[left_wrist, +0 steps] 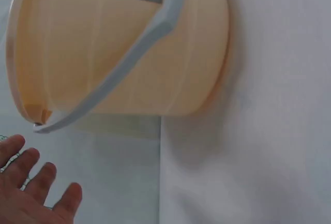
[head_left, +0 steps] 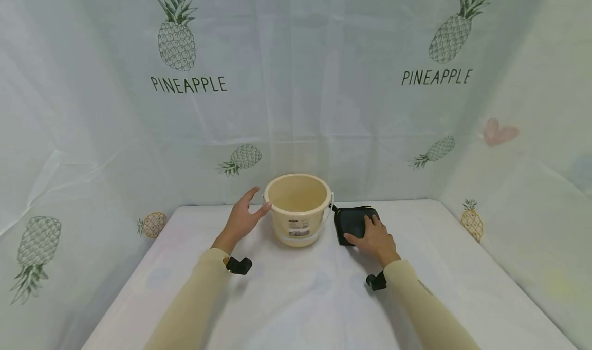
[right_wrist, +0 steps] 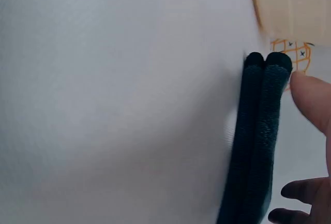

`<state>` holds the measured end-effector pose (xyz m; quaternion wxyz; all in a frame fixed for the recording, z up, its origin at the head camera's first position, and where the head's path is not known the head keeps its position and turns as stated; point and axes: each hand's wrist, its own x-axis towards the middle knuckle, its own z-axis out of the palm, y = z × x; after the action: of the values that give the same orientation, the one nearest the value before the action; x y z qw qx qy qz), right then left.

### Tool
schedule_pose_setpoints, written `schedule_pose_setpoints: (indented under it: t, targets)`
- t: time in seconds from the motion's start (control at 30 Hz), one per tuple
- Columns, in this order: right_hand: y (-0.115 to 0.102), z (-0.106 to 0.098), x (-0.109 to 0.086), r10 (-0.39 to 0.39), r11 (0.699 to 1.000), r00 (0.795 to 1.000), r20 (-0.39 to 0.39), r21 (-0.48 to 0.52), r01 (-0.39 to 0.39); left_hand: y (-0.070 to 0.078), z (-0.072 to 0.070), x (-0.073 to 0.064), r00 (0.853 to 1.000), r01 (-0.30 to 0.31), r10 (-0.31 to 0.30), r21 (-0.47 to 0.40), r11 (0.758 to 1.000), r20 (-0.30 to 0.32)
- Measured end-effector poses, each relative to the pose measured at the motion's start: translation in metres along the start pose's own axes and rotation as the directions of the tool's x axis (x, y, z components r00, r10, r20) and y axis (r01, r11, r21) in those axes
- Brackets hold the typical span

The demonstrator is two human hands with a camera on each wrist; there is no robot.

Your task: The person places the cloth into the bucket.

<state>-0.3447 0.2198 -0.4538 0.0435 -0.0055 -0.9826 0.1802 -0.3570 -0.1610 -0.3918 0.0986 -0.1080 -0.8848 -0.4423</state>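
A cream plastic bucket (head_left: 280,220) with a white handle (left_wrist: 116,76) and a printed label stands upright at the back middle of the table. My left hand (head_left: 240,220) is just left of its rim with thumb and fingers spread, holding nothing. In the left wrist view the fingertips (left_wrist: 72,195) are apart from the bucket. Right of the bucket lies a dark zippered case (head_left: 348,224), flat, with a short strap at its back left corner. Over it my right hand (head_left: 378,241) spreads its fingers; the right wrist view puts the thumb (right_wrist: 310,97) at the case's upper edge, contact hard to tell.
A pale cloth covers the table (head_left: 296,298). Hanging sheets printed with pineapples (head_left: 177,47) enclose the back and both sides, and the back sheet comes down close behind the bucket. Each wrist wears a small black camera (head_left: 239,265).
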Motion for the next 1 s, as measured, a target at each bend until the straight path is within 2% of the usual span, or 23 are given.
schedule_pose_setpoints:
  t: [0.23,0.43,0.77,1.0]
  targets:
    - [0.005,0.005,-0.003,0.028,0.999,1.0,0.011,0.024,-0.029,0.004,0.009,0.006,0.996,-0.09,0.087,-0.189,0.978,-0.025]
    - [0.006,0.009,-0.005,0.064,0.997,0.998,0.005,0.04,-0.064,0.0,0.014,0.016,0.991,-0.135,0.135,-0.237,0.962,-0.014]
    - [0.006,0.013,-0.003,0.114,0.992,0.993,-0.014,0.063,-0.113,-0.009,0.016,0.025,0.996,-0.076,0.089,-0.365,0.928,0.019]
    - [0.005,0.009,0.0,0.094,0.992,0.993,-0.078,0.096,-0.086,-0.008,0.011,0.028,0.997,-0.052,0.072,-0.414,0.909,0.033]
